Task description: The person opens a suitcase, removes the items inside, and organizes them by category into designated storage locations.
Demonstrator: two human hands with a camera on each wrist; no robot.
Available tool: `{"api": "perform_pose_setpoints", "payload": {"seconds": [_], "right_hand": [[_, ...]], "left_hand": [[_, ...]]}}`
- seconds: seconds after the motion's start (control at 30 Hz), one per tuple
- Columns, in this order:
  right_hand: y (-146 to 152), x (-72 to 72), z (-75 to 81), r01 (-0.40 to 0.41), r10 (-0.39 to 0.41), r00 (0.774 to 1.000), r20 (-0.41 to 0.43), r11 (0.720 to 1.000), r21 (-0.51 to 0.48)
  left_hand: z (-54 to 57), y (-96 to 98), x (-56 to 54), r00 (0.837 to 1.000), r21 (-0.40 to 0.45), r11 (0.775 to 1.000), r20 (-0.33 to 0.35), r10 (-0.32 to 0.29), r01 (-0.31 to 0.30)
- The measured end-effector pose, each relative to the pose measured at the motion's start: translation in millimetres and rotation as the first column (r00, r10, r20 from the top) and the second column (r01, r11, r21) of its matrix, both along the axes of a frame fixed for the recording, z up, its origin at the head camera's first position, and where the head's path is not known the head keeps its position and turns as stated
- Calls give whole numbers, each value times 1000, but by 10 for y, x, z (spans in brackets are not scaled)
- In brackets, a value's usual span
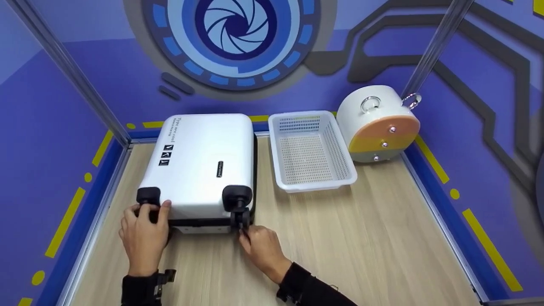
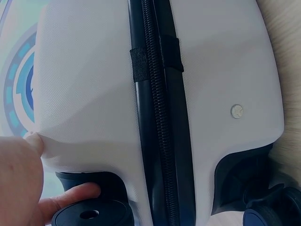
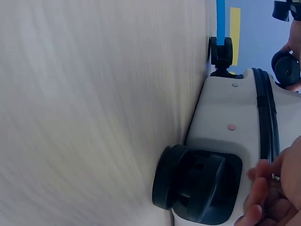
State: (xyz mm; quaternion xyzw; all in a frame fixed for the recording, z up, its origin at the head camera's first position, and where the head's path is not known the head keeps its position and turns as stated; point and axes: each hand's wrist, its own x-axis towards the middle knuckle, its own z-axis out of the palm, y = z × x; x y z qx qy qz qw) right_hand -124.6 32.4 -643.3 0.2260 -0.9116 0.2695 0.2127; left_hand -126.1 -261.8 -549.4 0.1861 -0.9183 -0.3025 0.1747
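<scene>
A white hard-shell suitcase [image 1: 199, 144] lies flat on the table, its wheeled end toward me. At its near left corner my left hand [image 1: 144, 238] holds on, fingers about the black wheel [image 2: 91, 214] and thumb against the white shell. My right hand [image 1: 265, 248] is at the near right corner, just below the other upper wheel [image 1: 240, 216]. There its curled fingers pinch a small metallic zipper pull [image 3: 275, 177], mostly hidden by the fingers. The black-edged zipper [image 2: 160, 108] runs along the suitcase's side and looks closed where it shows.
Right of the suitcase stands a white plastic basket [image 1: 312, 187] with perforated walls. Beyond it, against the back right corner, is a white round-topped box [image 1: 361, 102] with a striped orange, yellow and grey front. Printed blue panels [image 1: 97, 63] enclose the wooden table [image 1: 340, 238].
</scene>
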Motion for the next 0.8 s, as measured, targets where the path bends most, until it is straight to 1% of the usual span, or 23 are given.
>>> {"api": "perform_pose_setpoints", "payload": {"seconds": [0.1,0.23,0.37,0.5,0.6,0.7,0.8], "right_hand": [[-21,1,-5,-2,2,1000,-13,999,-42],[-56,1,-20,2,-5,998,-62,999,-49],[-106,38,-28,0,-2,996,-86,1000,-23],[-182,80,-18,2,0,996,-94,1000,15],[-238,92,-7,8,-2,993,-120,999,49],[-311,96,0,-8,18,992,-127,997,82],[-413,98,17,-42,54,993,-103,993,112]], "left_hand": [[-6,4,1,1000,-2,1000,-17,-1,1],[-14,19,-16,999,-12,1000,-48,-7,6],[-25,26,-22,999,-27,1000,-53,-7,6],[-39,2,4,999,-29,1000,-51,3,-4],[-40,1,10,999,-27,1000,-52,4,-6],[-43,11,8,999,-27,1000,-53,1,-3],[-46,17,7,999,-29,1000,-51,0,-1]]}}
